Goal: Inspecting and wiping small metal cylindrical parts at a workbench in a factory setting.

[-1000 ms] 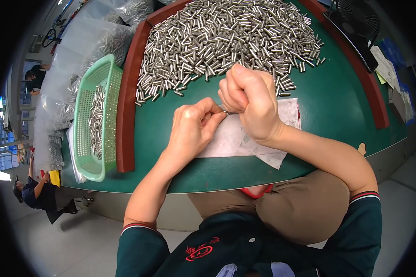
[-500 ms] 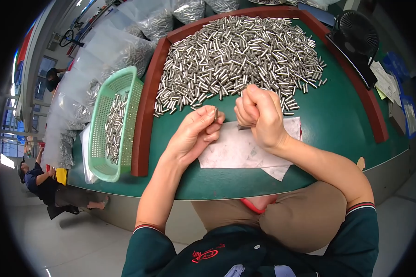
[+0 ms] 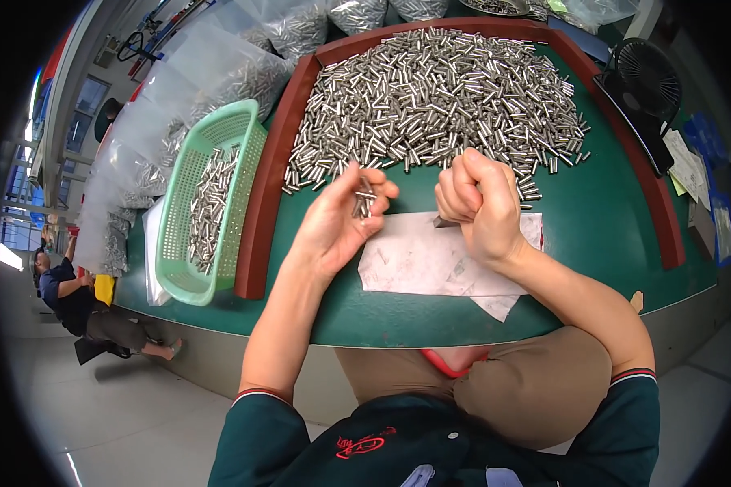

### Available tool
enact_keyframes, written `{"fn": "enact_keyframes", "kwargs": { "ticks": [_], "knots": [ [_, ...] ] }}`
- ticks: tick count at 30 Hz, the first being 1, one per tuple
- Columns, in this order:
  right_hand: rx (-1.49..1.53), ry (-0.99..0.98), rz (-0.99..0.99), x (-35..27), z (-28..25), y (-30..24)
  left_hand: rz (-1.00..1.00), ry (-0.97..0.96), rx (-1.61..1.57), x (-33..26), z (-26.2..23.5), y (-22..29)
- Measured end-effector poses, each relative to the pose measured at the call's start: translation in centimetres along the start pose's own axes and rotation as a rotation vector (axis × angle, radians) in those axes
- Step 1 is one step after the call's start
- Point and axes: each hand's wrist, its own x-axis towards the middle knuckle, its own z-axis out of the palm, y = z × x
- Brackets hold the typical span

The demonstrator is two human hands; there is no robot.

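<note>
Several small metal pins (image 3: 365, 197) lie in the curled fingers of my left hand (image 3: 330, 217), its palm turned up and its thumb raised beside them. To the right, my right hand (image 3: 487, 203) is closed in a fist. A dark grey end of something (image 3: 444, 221) pokes out below that fist; the rest is hidden by the fingers. Under and between my hands is a smudged, whitish cloth (image 3: 410, 264) on the green table (image 3: 341, 321). Just beyond both hands spreads a large heap of shiny metal pins (image 3: 430, 97).
Dark red rails (image 3: 261, 243) border the heap. Left of them stands a green mesh basket (image 3: 169, 272) holding more pins. Clear bags of pins (image 3: 296, 32) line the far left edge. A black fan (image 3: 643, 77) stands at the right. Another person (image 3: 65, 288) is at far left.
My left hand has opened somewhat, showing several pins where one stood pinched at the fingertips. My right fist stays closed. The whole view has shifted slightly.
</note>
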Motion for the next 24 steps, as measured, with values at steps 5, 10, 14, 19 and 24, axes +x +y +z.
{"fn": "enact_keyframes", "kwargs": {
  "ticks": [5, 10, 14, 19, 24],
  "knots": [
    [-0.007, 0.005, 0.007, 0.0, -0.2, 0.0, 0.288, 0.167, 0.479, 0.1, -2.0, 1.8],
    [-0.01, 0.009, 0.019, 0.0, -0.1, -0.2, 0.736, 0.286, 1.312, 0.7, -2.2, 1.4],
    [0.008, 0.019, 0.036, 0.1, 0.0, -0.3, 0.606, 0.319, 1.591, 0.0, -1.8, 1.0],
    [0.003, 0.04, 0.04, 0.1, -0.2, -0.4, 0.653, 0.324, 1.717, 0.6, -1.7, 0.1],
    [0.02, 0.037, 0.047, 0.1, -0.2, -0.5, 0.708, 0.124, 1.584, -0.1, -0.1, -0.2]
  ]
}}
